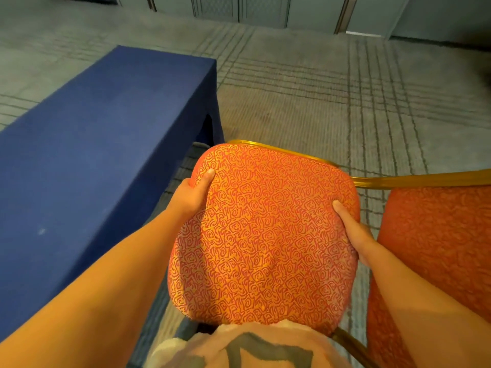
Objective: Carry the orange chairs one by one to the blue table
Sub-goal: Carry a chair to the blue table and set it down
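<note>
An orange patterned chair (263, 235) with a gold frame fills the middle of the head view, its padded cushion facing me. My left hand (192, 193) grips the cushion's left edge, thumb on top. My right hand (353, 232) grips its right edge the same way. The blue table (87, 144), long and cloth-covered, stands just left of the chair and stretches away toward the back. A second orange chair (435, 248) with a gold rail is right beside the held one, on the right.
Grey carpet (332, 96) with dark grid lines spreads ahead and to the right. Grey wall panels (265, 11) run along the far end of the room. My light shirt (239, 349) shows at the bottom edge.
</note>
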### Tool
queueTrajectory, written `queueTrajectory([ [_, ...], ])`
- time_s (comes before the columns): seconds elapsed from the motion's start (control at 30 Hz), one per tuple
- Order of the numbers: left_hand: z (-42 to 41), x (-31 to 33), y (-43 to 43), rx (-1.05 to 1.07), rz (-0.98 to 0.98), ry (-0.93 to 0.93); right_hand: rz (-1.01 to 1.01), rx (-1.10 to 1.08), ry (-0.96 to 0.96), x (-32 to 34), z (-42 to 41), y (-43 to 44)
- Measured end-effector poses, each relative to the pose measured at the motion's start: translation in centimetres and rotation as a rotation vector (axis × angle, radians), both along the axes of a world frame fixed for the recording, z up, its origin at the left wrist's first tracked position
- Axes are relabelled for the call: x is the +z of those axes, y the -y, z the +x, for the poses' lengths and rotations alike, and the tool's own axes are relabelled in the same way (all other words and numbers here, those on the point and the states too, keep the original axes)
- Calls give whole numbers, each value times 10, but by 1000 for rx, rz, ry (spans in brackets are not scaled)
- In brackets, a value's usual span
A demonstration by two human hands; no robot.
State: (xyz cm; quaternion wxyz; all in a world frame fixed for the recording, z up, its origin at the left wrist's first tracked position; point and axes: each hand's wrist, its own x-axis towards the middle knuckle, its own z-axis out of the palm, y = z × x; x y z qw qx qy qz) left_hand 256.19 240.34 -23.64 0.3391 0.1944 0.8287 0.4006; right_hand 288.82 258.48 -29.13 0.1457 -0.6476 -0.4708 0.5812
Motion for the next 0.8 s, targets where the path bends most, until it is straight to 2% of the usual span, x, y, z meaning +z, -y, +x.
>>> queueTrajectory([
  [0.17, -56, -22, -80, -24, 4, -14, -26, 0, 56, -22, -52, -77],
  [0.47, -202, -42, -251, -108, -68, 104, -137, -119, 78, -37, -186, -207],
  [0.8, -293, -131, -360, -43, -233, 159, -235, -144, 154, -89, -279, -303],
])
